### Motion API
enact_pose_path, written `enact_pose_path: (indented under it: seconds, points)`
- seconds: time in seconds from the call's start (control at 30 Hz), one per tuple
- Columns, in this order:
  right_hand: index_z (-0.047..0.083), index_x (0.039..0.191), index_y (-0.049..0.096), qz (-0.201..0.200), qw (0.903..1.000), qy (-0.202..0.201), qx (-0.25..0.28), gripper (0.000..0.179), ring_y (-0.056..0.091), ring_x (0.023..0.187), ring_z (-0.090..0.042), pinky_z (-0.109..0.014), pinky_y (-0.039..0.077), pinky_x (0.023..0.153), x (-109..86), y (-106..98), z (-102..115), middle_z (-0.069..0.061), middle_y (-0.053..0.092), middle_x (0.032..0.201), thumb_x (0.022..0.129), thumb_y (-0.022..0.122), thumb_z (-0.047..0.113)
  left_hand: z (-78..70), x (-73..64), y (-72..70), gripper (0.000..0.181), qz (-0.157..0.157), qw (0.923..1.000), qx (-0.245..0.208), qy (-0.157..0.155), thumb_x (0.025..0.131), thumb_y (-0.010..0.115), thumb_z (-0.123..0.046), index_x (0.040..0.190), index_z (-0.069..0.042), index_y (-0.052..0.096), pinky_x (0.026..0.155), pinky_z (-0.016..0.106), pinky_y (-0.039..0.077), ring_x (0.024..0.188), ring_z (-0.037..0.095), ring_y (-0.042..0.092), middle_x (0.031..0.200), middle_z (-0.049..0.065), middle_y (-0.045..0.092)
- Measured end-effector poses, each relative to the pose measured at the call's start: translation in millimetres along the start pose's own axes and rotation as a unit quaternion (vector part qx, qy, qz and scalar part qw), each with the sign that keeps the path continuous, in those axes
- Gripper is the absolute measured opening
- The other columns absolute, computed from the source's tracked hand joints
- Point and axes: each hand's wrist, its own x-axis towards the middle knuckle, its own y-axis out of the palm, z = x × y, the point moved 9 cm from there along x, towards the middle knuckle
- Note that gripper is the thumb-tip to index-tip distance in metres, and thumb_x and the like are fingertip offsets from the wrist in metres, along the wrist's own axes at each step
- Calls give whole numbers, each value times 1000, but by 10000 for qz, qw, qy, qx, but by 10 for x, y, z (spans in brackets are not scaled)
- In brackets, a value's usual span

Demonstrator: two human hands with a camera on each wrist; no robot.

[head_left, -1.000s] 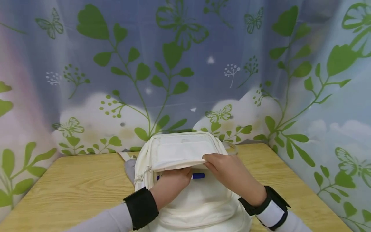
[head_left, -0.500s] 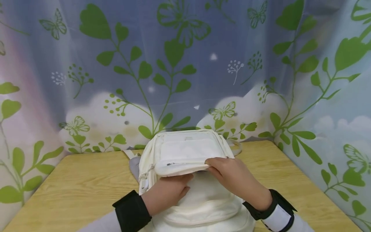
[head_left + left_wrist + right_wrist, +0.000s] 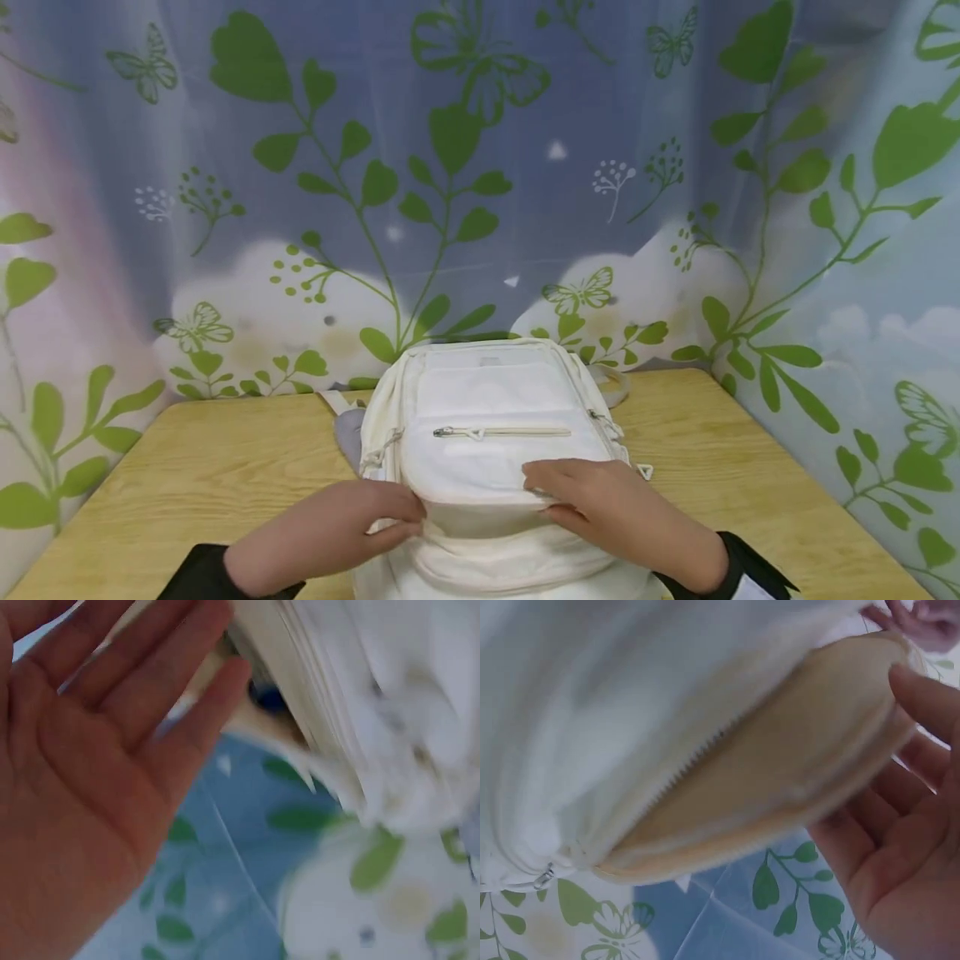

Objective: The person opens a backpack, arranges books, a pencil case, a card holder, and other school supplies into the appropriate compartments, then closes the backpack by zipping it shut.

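Observation:
A white backpack (image 3: pixel 487 392) lies on the table, its front pocket flap (image 3: pixel 472 475) lowered over the pocket. My right hand (image 3: pixel 622 508) holds the flap's lower right edge, fingers on the outside and thumb beneath. In the right wrist view, the unzipped pocket gapes behind the flap's inner side (image 3: pixel 802 742), and the right hand (image 3: pixel 900 825) is at its rim. My left hand (image 3: pixel 337 529) is at the flap's lower left corner; in the left wrist view that hand's fingers (image 3: pixel 172 667) look extended. A dark blue marker end (image 3: pixel 266 696) shows blurred inside the pocket.
The wooden table (image 3: pixel 247 450) extends on both sides of the backpack. A patterned curtain (image 3: pixel 360 167) hangs behind and to the right. Straps (image 3: pixel 348 425) stick out at the backpack's left, and zipper pulls (image 3: pixel 645 472) hang at its right.
The left hand has come out from under the flap and moved left. The right hand has lowered the flap toward the person. The blue marker is now hidden in the head view.

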Motion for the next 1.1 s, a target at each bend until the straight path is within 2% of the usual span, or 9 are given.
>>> enact_pose_path:
  seconds: [0.07,0.13,0.27,0.4,0.6,0.73,0.9,1.0,1.1]
  points:
    - [13,128,65,226,9997,-116,43,32,69,98,-12,-21,53,72,-33,60,24,-7,66,130,98,69,21,136,-103,-142,8,-513,9970,451,-357,100,67,-20,100,-19,75,72,28,53,85,4,65,95,-10,69]
    - [14,127,67,497,9986,-188,26,29,69,106,-16,-23,54,78,-44,97,37,-9,63,136,100,67,26,269,-162,-253,3,-1015,9875,910,-793,96,71,-18,96,-20,73,66,28,51,78,6,63,89,-12,66]
    - [14,128,66,1063,9936,-192,346,30,65,114,-19,-28,55,86,49,86,14,-12,58,142,104,58,31,475,-150,-299,15,-1528,9700,1254,-1418,93,74,-14,108,-12,71,67,31,53,83,15,67,100,-1,68]
    - [10,140,59,1420,9877,65,647,43,58,128,-26,-38,51,98,269,66,-100,-14,50,151,106,55,35,605,-27,-236,30,-1671,9637,1515,-1428,92,76,-14,118,-1,68,78,39,56,96,27,68,110,12,68]
    - [10,155,41,2024,9694,1037,921,71,38,144,-42,-57,37,110,393,257,-361,-17,36,160,99,64,46,700,94,-191,11,-2245,9554,1446,-1262,88,78,-4,97,-3,71,72,33,51,83,21,58,96,6,57]
    - [14,158,37,2252,9565,1487,1107,79,31,147,-42,-58,35,111,350,364,-453,-18,29,164,95,68,49,765,78,-142,11,-2523,9521,957,-1438,88,77,-2,97,-4,71,70,30,46,81,17,52,93,4,52]
    - [13,159,35,2250,9566,1538,1029,80,28,149,-40,-58,34,112,339,381,-473,-18,27,164,95,68,48,777,92,-130,9,-2768,9492,626,-1359,89,75,2,92,-3,68,68,30,44,81,17,48,92,4,49]
    - [12,159,36,2210,9587,1496,981,80,29,148,-42,-58,37,110,352,378,-455,-20,27,164,95,67,49,718,71,-169,12,-2882,9443,951,-1272,89,75,2,87,-6,66,67,30,45,77,18,50,87,3,51]
    - [13,158,37,2152,9600,1521,948,80,32,147,-41,-57,39,108,355,371,-436,-20,28,163,94,69,48,624,16,-213,13,-2761,9450,1240,-1240,90,74,0,86,-8,65,65,30,44,71,16,49,80,1,52]
